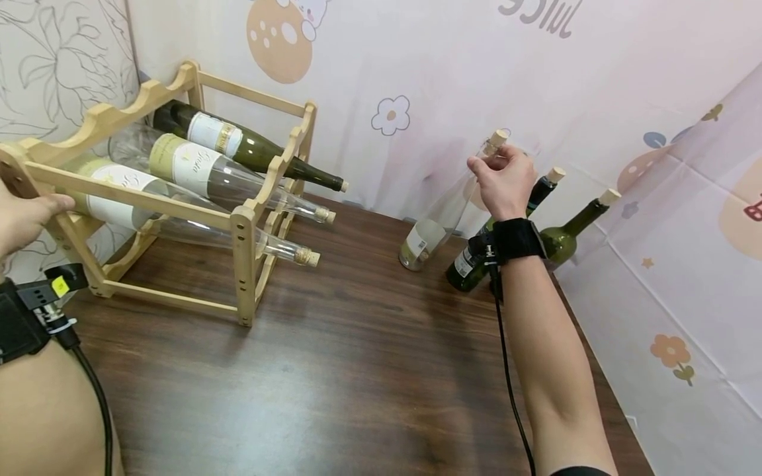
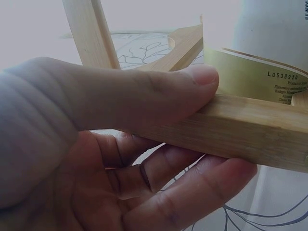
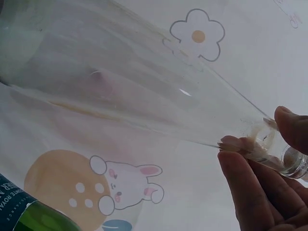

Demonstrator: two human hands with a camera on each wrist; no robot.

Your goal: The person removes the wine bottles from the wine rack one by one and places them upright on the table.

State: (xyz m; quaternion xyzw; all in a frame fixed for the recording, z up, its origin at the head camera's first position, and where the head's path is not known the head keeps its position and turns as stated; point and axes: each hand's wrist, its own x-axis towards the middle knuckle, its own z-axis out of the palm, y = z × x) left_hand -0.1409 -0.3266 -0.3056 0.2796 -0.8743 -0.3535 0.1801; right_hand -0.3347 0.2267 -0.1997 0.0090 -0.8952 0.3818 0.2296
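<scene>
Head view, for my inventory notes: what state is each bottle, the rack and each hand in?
Rack: upright, bearing three bottles
Held clear bottle: corked, base contact unclear
Front clear rack bottle: corked, lying
Middle clear rack bottle: corked, lying
Dark green rack bottle: corked, lying
Labelled green bottle: corked, standing
Rightmost green bottle: corked, standing
Left hand: gripping the rack
Right hand: pinching the held bottle's neck

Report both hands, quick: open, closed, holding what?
Left hand: closed, gripping the wooden rack between thumb and fingers.
Right hand: closed, pinching the tilted clear bottle near its top.
</scene>
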